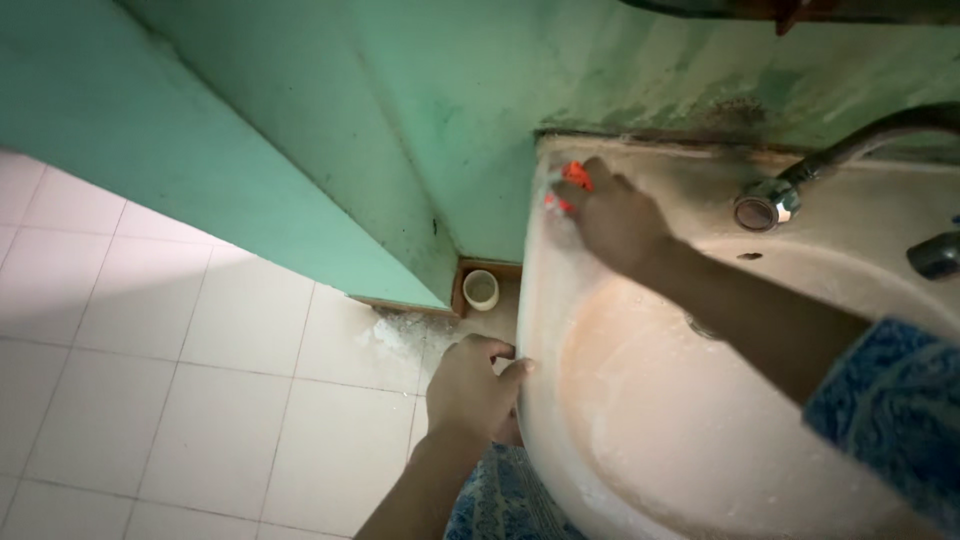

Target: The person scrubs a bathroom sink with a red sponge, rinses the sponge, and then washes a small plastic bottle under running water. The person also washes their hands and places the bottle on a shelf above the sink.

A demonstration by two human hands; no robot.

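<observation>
— Anything in the basin?

— Only a pale, chalky film over the bowl, rubbed into cloudy streaks. Near the drain, mostly hidden behind the forearm, nothing else to make out. Over by the wall's foot, a small round cup on the floor; contents too dim to tell.

— And the right hand?

— Stretched out across the bowl to the far left corner of the rim, knuckles up, fingers curled and pinched around an orange scrubber. Pressed flat against the rim there, close under the wall. Only a bit of the orange showing past the fingers.

— The left hand?

— Lower down, on the outer left edge of the basin. Fingers closed over the rim, thumb tip resting on top, wrist bent back toward the body. Gripping the edge itself, nothing else in it.

— Surfaces?

— Basin smooth, rounded, off-white with a pinkish cast inside. Dark grime along the seam between rim and wall. Green wall, painted, blotched and stained above the basin. Metal tap curving in from the right, round mouth facing out; a darker handle just beyond. White floor tiles, square, with a crumbly white patch near the cup. Blue patterned cloth at the right sleeve.
</observation>
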